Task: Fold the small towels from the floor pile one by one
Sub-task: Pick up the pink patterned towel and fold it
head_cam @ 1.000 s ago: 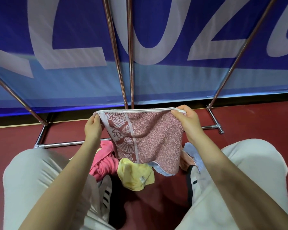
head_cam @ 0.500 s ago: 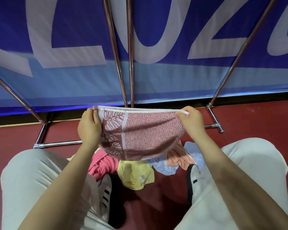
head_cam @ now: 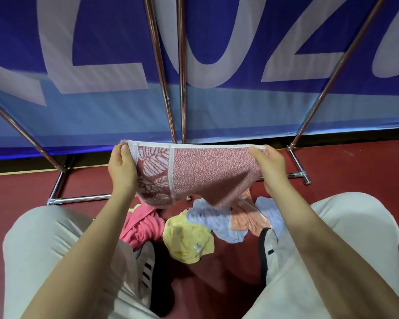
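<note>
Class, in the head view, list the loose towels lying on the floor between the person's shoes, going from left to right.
pink towel → yellow towel → light blue towel → peach towel. The patterned red towel is held up above them, so it is left out.

Head view, steeply down, close overhead.

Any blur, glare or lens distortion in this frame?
Head view: the straight chrome poles fan outward, wide-angle distortion; they carry bright specular streaks; the banner lettering is slightly soft; the patterned towel and both hands stay sharp; the floor between the legs lies in shadow.
</note>
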Action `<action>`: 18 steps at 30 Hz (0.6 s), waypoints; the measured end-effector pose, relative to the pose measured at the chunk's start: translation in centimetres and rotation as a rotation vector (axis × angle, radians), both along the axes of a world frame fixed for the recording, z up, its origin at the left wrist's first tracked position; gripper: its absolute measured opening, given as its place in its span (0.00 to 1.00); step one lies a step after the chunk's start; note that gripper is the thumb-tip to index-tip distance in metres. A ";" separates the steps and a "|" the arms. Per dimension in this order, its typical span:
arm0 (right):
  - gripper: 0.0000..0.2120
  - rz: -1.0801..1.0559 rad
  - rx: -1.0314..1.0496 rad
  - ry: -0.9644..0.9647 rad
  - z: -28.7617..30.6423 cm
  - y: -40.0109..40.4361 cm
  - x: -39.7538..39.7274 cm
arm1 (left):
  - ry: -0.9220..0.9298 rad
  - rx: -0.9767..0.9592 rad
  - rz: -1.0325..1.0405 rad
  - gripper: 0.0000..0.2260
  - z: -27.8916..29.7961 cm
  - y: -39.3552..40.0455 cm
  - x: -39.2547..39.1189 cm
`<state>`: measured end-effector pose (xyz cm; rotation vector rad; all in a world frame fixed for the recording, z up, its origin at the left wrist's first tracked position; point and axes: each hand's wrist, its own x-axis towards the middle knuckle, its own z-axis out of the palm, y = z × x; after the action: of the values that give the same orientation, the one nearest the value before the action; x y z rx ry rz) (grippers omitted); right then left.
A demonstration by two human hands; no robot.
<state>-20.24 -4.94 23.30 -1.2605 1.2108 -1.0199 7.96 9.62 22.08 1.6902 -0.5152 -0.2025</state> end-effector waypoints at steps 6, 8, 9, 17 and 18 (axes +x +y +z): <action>0.25 -0.115 -0.020 0.062 0.1 -0.3 0.0 | 0.163 0.014 -0.085 0.12 0.1 0.2 -0.3; 0.14 -0.128 -0.079 0.122 0.1 0.0 0.0 | 0.270 0.024 -0.131 0.11 -0.1 -0.1 -0.3; 0.13 -0.137 -0.085 0.134 0.0 0.1 0.1 | 0.327 0.024 -0.141 0.11 -0.1 -0.3 -0.3; 0.11 -0.132 0.150 0.019 -0.3 0.3 1.9 | 0.729 -0.049 -0.150 0.09 1.0 -0.7 -2.6; 0.11 -0.116 0.159 0.005 -0.2 0.4 2.3 | 0.756 -0.058 -0.169 0.10 1.2 -0.7 -2.9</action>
<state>-17.98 -4.53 23.12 -1.0799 1.3548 -0.9831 5.06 8.89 23.31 1.3793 -0.0880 -0.8969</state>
